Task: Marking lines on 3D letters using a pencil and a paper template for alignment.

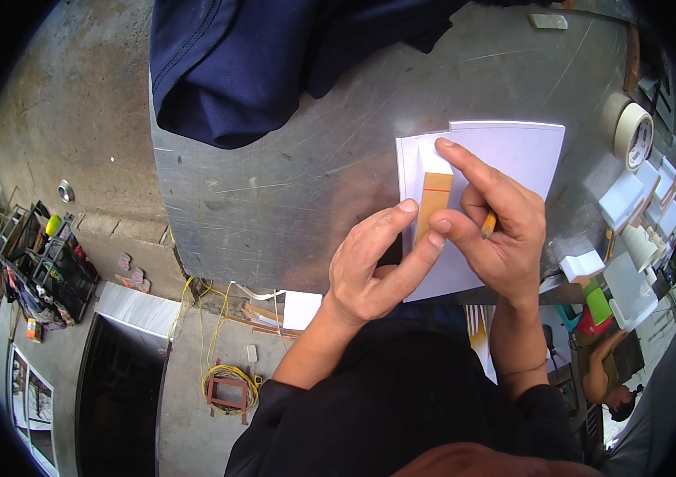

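A small narrow block (436, 191) with a white far end and a tan face crossed by a red line stands between my hands, over white sheets. My left hand (370, 262) grips its near part between thumb and fingertips. My right hand (505, 215) spans its right side, index fingertip at the white far end and thumb at the tan near part. A yellow pencil (489, 224) is tucked in the curled fingers of my right hand. Beneath lie the white sheets (513, 159), one overlapping the other on a grey metal table (274, 199).
Dark blue cloth (235, 71) covers the table's far left. A roll of masking tape (634, 137) and several white blocks (621, 195) are at the right. Yellow cable (231, 380) lies coiled on the floor at left. Another person (612, 389) is at the lower right.
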The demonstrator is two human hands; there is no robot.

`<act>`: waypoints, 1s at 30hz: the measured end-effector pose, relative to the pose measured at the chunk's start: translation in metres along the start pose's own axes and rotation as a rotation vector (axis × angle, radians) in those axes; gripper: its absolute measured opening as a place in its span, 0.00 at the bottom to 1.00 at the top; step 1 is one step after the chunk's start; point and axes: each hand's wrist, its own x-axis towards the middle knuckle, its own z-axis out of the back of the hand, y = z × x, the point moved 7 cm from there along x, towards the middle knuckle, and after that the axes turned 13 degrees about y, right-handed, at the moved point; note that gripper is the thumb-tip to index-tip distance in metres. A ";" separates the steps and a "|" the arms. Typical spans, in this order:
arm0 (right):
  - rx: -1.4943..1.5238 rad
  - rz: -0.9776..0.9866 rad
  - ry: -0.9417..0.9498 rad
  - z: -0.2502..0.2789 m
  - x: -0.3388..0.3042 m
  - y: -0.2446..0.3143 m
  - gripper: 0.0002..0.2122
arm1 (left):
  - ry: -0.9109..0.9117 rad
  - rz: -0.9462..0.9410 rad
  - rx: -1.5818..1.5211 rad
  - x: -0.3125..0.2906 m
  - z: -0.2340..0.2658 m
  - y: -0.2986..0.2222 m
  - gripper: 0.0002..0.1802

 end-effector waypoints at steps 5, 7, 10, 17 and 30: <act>-0.012 0.019 0.049 -0.003 0.002 0.000 0.28 | 0.025 0.012 -0.004 0.000 0.001 0.000 0.20; 0.027 0.010 0.042 -0.004 0.004 0.000 0.28 | 0.027 0.021 -0.003 0.003 -0.002 0.002 0.20; 0.031 -0.010 0.071 -0.003 0.005 0.001 0.28 | 0.026 0.025 0.010 0.003 -0.003 0.003 0.20; 0.006 0.001 0.104 -0.002 0.006 0.000 0.26 | 0.022 0.024 0.028 0.002 -0.003 0.003 0.20; 0.054 -0.009 0.133 0.001 0.009 -0.002 0.26 | 0.023 0.029 0.037 0.003 -0.003 0.003 0.22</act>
